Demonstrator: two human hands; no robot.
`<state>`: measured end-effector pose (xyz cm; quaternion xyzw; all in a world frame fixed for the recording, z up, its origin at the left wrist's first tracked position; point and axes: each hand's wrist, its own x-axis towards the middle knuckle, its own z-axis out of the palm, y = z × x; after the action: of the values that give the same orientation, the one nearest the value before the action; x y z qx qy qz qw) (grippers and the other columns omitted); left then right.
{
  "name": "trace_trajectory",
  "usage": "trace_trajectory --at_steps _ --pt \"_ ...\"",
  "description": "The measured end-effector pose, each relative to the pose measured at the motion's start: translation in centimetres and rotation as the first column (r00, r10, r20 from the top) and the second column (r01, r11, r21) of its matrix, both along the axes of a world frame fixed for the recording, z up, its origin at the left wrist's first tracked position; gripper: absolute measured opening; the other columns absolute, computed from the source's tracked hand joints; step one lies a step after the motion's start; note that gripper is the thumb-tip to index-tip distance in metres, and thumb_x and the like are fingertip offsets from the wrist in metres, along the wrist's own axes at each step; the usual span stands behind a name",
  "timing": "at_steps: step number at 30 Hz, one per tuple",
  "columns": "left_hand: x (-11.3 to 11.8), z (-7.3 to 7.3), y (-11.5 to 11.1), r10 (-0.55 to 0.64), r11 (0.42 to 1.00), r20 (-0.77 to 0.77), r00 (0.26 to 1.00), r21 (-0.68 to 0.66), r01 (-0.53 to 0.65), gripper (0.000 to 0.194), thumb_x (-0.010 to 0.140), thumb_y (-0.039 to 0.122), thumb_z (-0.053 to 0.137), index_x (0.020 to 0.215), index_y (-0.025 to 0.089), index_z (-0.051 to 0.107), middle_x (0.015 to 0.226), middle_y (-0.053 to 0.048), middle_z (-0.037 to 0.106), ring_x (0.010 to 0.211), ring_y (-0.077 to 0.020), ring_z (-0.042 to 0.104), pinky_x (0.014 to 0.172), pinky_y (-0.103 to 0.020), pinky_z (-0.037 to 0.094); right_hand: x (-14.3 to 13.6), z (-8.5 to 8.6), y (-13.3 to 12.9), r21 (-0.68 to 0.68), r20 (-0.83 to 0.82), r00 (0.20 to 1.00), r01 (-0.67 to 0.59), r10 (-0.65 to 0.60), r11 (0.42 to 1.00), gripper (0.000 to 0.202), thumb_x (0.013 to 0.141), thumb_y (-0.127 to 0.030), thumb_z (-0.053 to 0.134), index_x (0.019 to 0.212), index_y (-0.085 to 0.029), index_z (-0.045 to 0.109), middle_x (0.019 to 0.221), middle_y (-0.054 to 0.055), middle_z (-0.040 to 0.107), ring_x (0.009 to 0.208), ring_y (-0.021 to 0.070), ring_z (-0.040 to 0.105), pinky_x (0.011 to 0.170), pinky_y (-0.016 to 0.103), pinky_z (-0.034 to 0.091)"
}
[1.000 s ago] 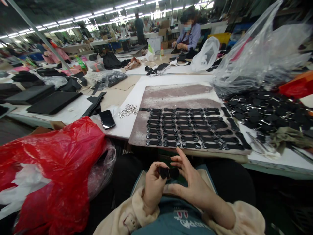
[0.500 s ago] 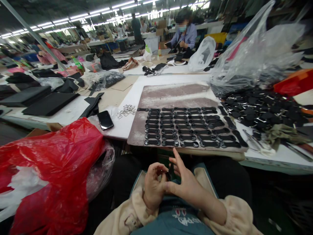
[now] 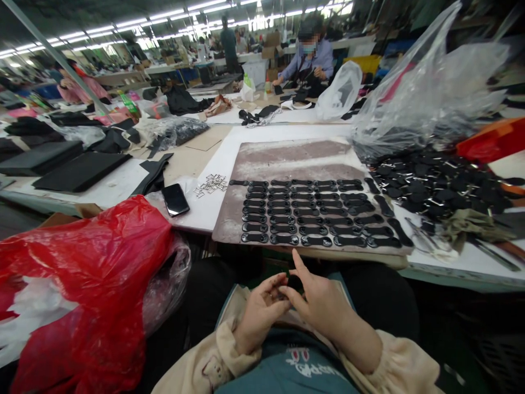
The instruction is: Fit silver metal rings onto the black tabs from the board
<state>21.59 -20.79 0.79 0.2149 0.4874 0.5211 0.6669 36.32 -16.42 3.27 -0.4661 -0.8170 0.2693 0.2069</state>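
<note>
Above my lap, my left hand (image 3: 264, 306) and my right hand (image 3: 318, 298) meet around a small black piece (image 3: 294, 282). The fingers of my right hand close on it, with the index finger stretched toward the board. My left fingertips are pressed together beside the piece; what they grip is too small to tell. Just beyond my hands lies a brownish board (image 3: 226, 219) bearing rows of black strips (image 3: 315, 241) with shiny ends. Left of the board is a small pile of metal rings (image 3: 211, 185).
A phone (image 3: 175, 199) and a red plastic bag (image 3: 110, 273) are at the left. To the right lie a heap of black pieces (image 3: 435, 180), tweezers (image 3: 494, 254), a greenish cloth (image 3: 471, 225) and clear plastic bags (image 3: 430, 104). A masked person (image 3: 307, 60) sits across the table.
My hands have shifted: the left fingers have turned and my right thumb now lies over the left fingertips. The person opposite has moved an arm outward to the left.
</note>
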Motion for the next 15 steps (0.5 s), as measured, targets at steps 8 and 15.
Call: trace_trajectory --at_steps 8,15 --pt "0.3 0.2 0.1 -0.028 0.999 0.058 0.998 -0.020 0.029 0.030 0.061 0.013 0.079 0.090 0.014 0.070 0.090 -0.006 0.070 0.080 -0.0159 0.063 0.076 -0.026 0.048 0.6 1.2 0.8 -0.221 -0.127 0.990 -0.090 0.063 0.971 0.077 0.086 -0.035 0.057 0.148 -0.018 0.014 0.106 0.009 0.068 0.069 0.0213 0.068 0.063 0.032 0.055" --pt "0.3 0.9 0.4 0.062 0.996 0.121 0.991 -0.064 -0.054 0.032 0.061 0.013 0.079 0.090 0.012 0.065 0.084 -0.006 0.068 0.076 -0.0141 0.062 0.072 -0.024 0.046 1.9 -0.7 0.7 -0.456 -0.438 0.884 -0.061 -0.164 0.888 0.064 0.077 -0.032 0.068 0.133 -0.012 0.045 0.097 0.009 0.065 0.073 0.0174 0.065 0.064 0.028 0.057"
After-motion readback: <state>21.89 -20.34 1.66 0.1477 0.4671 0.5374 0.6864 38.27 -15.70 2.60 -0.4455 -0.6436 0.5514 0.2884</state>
